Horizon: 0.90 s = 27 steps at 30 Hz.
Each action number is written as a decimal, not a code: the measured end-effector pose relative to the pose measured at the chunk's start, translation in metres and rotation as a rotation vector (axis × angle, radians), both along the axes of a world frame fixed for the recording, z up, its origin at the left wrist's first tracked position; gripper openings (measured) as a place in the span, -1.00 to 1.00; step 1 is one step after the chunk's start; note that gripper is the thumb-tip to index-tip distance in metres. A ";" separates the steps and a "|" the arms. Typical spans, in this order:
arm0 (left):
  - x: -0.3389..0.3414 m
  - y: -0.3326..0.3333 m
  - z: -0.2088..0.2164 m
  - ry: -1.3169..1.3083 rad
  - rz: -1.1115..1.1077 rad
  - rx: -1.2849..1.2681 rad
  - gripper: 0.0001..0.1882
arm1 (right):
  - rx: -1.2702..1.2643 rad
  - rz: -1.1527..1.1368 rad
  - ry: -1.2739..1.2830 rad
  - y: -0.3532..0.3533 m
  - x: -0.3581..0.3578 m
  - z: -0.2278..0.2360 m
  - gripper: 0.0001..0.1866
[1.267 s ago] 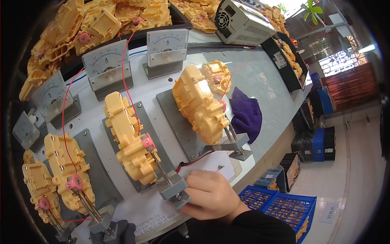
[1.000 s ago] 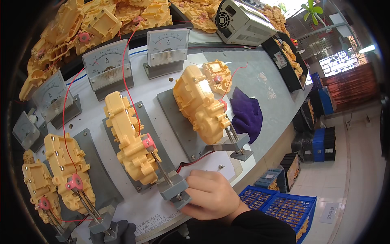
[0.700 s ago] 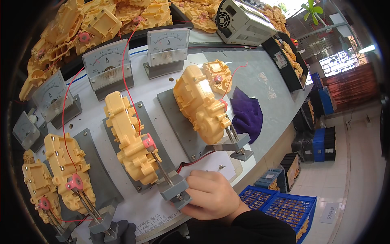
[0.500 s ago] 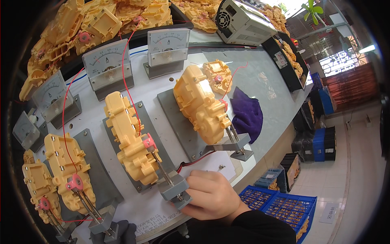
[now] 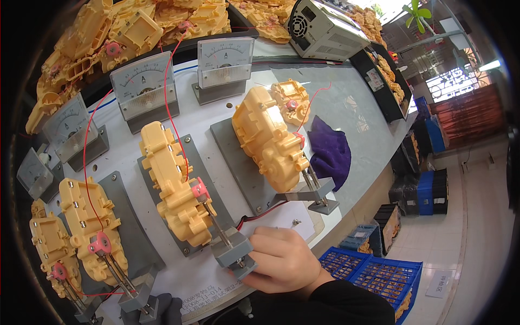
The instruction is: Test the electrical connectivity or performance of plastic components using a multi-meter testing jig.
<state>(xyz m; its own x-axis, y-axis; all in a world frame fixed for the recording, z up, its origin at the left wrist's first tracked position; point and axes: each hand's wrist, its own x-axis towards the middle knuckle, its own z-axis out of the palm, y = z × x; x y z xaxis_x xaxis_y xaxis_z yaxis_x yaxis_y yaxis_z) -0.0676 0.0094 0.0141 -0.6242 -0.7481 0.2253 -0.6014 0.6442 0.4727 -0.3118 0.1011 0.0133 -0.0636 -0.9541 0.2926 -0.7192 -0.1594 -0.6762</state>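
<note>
Right hand [image 5: 284, 260] curled against grey rectangular block [image 5: 231, 248]

Its folded fingers meet the block below the yellow plastic housing [image 5: 172, 181]; fingertips are hidden, so its grip cannot be told. The left hand [image 5: 171, 310], apparently dark-gloved, is mostly covered and cut off, its state unclear.

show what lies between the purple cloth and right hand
In the head view, going from the purple cloth, first a grey pin block, then a white plate with a metal post, nearer the right hand.
</note>
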 end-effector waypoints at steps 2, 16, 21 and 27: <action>0.000 0.000 0.001 -0.015 0.000 -0.015 -0.84 | 0.001 -0.002 -0.003 0.000 0.000 0.000 -0.80; -0.004 -0.001 0.003 0.006 -0.008 -0.024 -0.83 | -0.006 -0.003 0.005 0.000 0.000 0.001 -0.80; -0.001 -0.001 0.001 -0.021 -0.033 -0.052 -0.82 | -0.006 0.003 0.008 0.000 0.000 0.001 -0.80; -0.001 0.000 0.001 -0.004 0.004 -0.020 -0.83 | -0.004 0.006 0.012 0.000 0.000 0.001 -0.80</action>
<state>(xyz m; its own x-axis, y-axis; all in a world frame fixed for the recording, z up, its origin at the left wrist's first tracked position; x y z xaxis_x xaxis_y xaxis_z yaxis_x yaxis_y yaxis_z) -0.0690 0.0098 0.0153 -0.6223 -0.7459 0.2375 -0.6058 0.6510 0.4573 -0.3122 0.1010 0.0141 -0.0544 -0.9534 0.2969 -0.7262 -0.1663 -0.6671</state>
